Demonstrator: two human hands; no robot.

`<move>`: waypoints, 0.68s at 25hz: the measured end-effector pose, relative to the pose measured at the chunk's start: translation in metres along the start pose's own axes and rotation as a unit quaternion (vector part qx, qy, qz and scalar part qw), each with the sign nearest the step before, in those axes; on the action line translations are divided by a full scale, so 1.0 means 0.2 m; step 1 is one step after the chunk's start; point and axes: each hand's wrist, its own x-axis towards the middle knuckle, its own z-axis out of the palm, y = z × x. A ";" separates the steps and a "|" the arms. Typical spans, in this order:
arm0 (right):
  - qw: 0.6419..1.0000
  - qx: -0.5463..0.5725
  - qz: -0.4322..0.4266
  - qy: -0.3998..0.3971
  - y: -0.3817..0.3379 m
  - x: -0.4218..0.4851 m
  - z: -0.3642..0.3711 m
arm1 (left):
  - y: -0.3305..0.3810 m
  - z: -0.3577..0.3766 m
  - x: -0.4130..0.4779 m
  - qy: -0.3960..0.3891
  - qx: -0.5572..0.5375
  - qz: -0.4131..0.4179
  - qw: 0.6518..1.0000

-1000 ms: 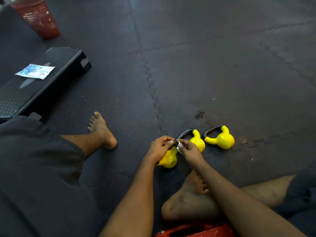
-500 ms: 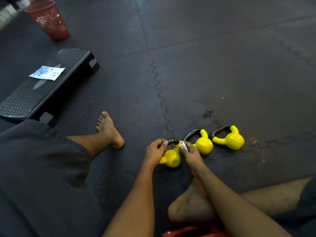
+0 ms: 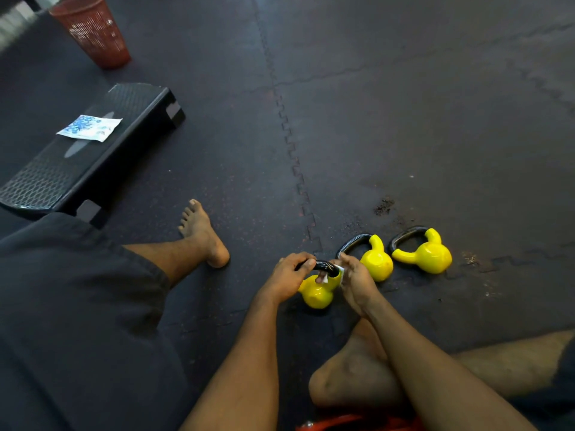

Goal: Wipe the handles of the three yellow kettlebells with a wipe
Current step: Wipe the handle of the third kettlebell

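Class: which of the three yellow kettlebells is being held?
The nearest kettlebell, leftmost in the row: both hands grip its black handle. The other two lie untouched.

Open mat ahead; clutter near the hands and to the left

Three kettlebells sit close together, narrow gaps between; both hands crowd the nearest. A foot lies to their left, a step platform and basket far left. The mat beyond and right is bare.
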 end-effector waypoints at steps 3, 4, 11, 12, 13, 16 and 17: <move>0.998 -0.036 -0.011 0.046 0.04 0.01 0.01 | 0.08 0.03 0.01 0.018 0.030 0.007 0.999; 0.997 -0.041 -0.019 0.061 0.07 0.01 0.01 | 0.09 0.04 0.02 0.036 0.039 0.004 0.999; 0.997 -0.080 -0.003 0.011 0.02 -0.05 0.00 | 0.05 0.04 0.02 0.049 0.047 0.002 0.998; 0.996 -0.092 0.003 -0.003 0.00 -0.05 -0.02 | 0.05 0.04 0.02 0.028 0.052 0.015 0.998; 0.994 -0.107 0.008 -0.017 -0.01 -0.05 -0.02 | 0.05 0.03 0.02 0.004 0.056 0.024 0.998; 0.992 -0.123 0.008 -0.030 -0.01 -0.07 -0.02 | 0.06 0.02 0.04 -0.033 0.049 0.028 0.998; 0.993 -0.114 0.005 -0.013 -0.02 -0.10 0.00 | 0.05 0.03 0.05 -0.019 0.048 0.027 0.998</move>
